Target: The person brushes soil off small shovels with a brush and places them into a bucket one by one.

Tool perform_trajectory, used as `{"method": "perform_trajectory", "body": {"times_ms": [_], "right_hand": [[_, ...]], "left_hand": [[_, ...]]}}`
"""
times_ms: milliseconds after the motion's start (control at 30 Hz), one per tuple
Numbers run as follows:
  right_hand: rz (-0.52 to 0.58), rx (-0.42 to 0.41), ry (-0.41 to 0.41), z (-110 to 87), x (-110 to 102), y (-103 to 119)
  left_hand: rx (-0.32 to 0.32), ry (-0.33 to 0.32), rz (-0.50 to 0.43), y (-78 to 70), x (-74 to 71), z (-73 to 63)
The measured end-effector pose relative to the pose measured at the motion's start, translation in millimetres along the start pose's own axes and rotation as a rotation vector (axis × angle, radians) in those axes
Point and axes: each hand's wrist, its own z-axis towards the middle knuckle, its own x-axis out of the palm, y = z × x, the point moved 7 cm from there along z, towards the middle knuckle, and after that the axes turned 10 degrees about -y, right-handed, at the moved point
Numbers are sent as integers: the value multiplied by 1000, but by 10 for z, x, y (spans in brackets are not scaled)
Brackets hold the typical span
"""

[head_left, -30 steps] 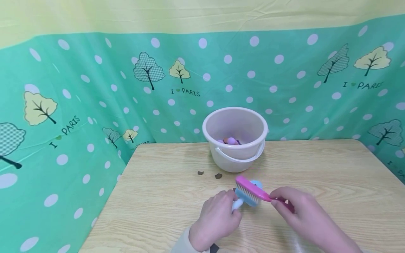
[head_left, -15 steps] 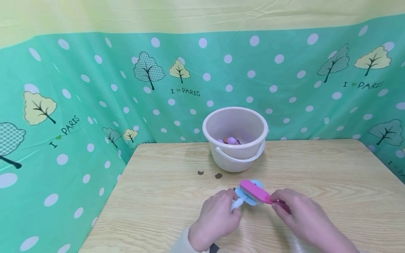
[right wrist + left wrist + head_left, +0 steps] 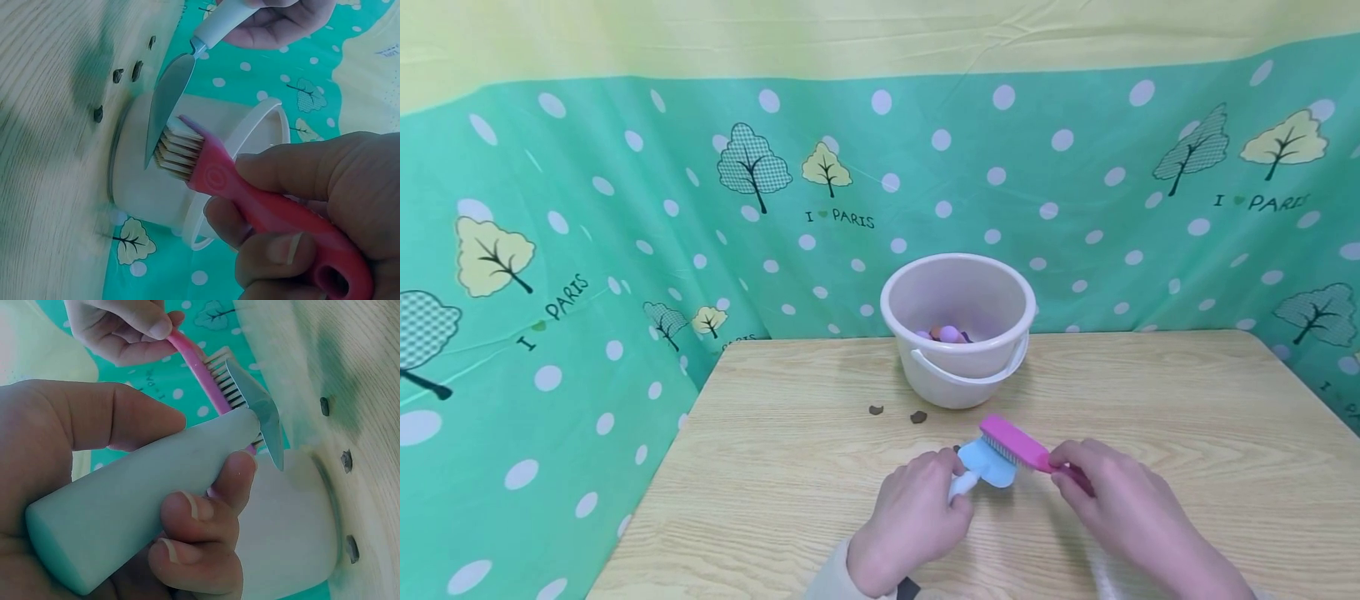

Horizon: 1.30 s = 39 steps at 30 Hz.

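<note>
My left hand [image 3: 917, 512] grips the thick white handle of a small shovel [image 3: 985, 464], its fingers wrapped round it in the left wrist view. The pale blue blade is held above the table, in front of the bucket. My right hand [image 3: 1116, 496] holds the handle of a pink brush [image 3: 1011, 440] between thumb and fingers. In the right wrist view, the pale bristles [image 3: 178, 153] meet the blade [image 3: 169, 94] near its far end. The brush head hides part of the blade in the head view. Small dark crumbs [image 3: 918, 417] lie on the wood beyond the hands.
A white bucket [image 3: 917, 367] with its handle hanging down stands behind the crumbs. Purple and orange-brown things [image 3: 950, 335] lie inside it. The wooden table [image 3: 775, 467] is backed by a green dotted curtain [image 3: 820, 275]. A dark piece [image 3: 907, 588] shows beside the left sleeve.
The brush came down over the blade, then shifted away and to the right, uncovering the blade's near part. My right hand went with it; my left hand and the shovel stayed nearly still.
</note>
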Motion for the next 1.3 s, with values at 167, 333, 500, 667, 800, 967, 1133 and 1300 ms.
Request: {"method": "perform_trajectory", "body": {"times_ms": [167,333,500,667,800,967,1133,1300], "right_hand": [[-10,2,-1,7,4,-20],[-8,12,3,11,7,-38],[-7,14,0,14,11,-54],[-9,16,7,23,22,-70],[-23,23,7,33,28,-101],[-43,20,-7,41,-4,-134],[-35,36,-39,61,-117,-160],[-26,67,-50,78,-211,-186]], "left_hand": [[-3,6,-3,-4,0,-1],[0,8,-2,-12,-2,-7],[0,15,-5,-13,0,-12],[-1,28,0,-7,9,-13],[1,36,6,-4,19,-12],[3,30,0,-7,19,-11],[-5,7,-20,5,13,0],[-27,19,-74,15,30,11]]}}
